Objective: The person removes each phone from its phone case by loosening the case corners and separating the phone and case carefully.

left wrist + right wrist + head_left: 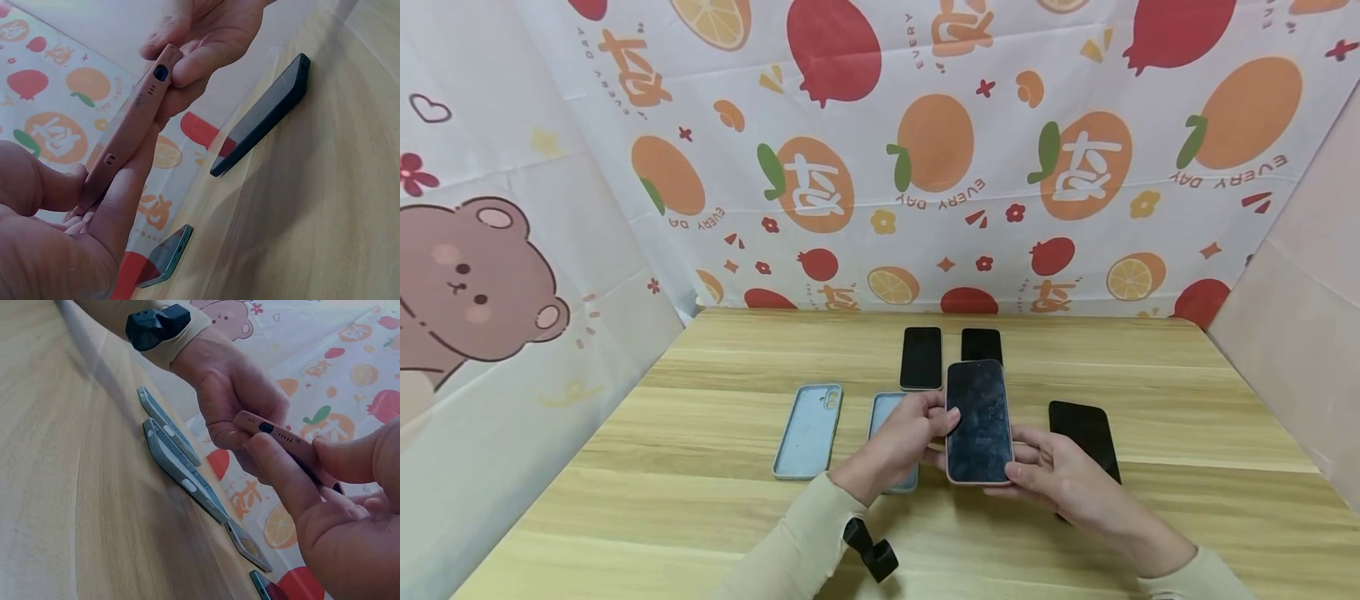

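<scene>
Both hands hold a smartphone (979, 425) with a dark screen, raised over the table and tilted toward me. A pink case (128, 131) wraps its edge, with the port cutout showing at the bottom end. My left hand (913, 429) grips the phone's left side, thumb on the front edge. At the lower right corner, my right hand (1056, 471) pinches it between thumb and fingers. A light blue phone case (883, 408) lies below the left hand, partly hidden by it. Another light blue case (807, 432), with a camera cutout, lies further left.
On the wooden table (700, 467), a black phone (921, 358) lies behind the left hand. A second phone (981, 344) is partly covered by the held one. A third phone (1084, 429) lies beside the right hand. A fruit-print cloth (865, 233) hangs behind the table.
</scene>
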`<state>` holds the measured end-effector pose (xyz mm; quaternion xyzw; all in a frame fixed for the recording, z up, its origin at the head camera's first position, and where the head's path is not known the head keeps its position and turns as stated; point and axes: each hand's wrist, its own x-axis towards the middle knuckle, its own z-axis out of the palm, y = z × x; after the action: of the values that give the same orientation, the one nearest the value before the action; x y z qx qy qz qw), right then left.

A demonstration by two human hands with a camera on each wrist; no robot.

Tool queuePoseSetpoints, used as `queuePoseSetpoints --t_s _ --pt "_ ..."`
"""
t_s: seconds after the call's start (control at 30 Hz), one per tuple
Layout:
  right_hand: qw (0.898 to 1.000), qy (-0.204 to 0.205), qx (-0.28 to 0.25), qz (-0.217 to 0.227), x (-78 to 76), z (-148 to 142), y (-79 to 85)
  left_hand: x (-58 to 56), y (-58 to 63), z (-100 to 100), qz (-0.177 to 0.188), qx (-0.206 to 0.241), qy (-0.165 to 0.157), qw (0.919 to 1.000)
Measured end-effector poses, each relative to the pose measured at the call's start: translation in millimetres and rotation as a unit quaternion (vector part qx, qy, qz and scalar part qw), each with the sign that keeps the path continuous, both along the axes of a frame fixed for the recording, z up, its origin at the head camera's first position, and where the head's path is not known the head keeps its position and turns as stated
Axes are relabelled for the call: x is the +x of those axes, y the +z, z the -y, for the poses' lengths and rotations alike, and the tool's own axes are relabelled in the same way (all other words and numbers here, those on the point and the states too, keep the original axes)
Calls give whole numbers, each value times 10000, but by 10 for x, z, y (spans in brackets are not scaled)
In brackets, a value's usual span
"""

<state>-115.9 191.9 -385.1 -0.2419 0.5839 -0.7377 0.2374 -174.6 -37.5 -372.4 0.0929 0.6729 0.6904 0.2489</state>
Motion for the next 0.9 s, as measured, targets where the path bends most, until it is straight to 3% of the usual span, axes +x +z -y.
queuePoseSetpoints --t_s 0.1,0.2,0.43,0.9 --pt "9989 147 -127 -437 -1 -8 -27 1 -4 21 69 191 -171 9996" --pt "9976 255 -268 -591 0 -7 -42 0 -1 34 137 316 -270 9990" --pt "9950 171 -299 -933 -5 0 -52 1 19 27 319 436 -189 9984" --pt "9947 319 -616 -762 -8 1 -93 -31 7 37 335 608 -368 9969"
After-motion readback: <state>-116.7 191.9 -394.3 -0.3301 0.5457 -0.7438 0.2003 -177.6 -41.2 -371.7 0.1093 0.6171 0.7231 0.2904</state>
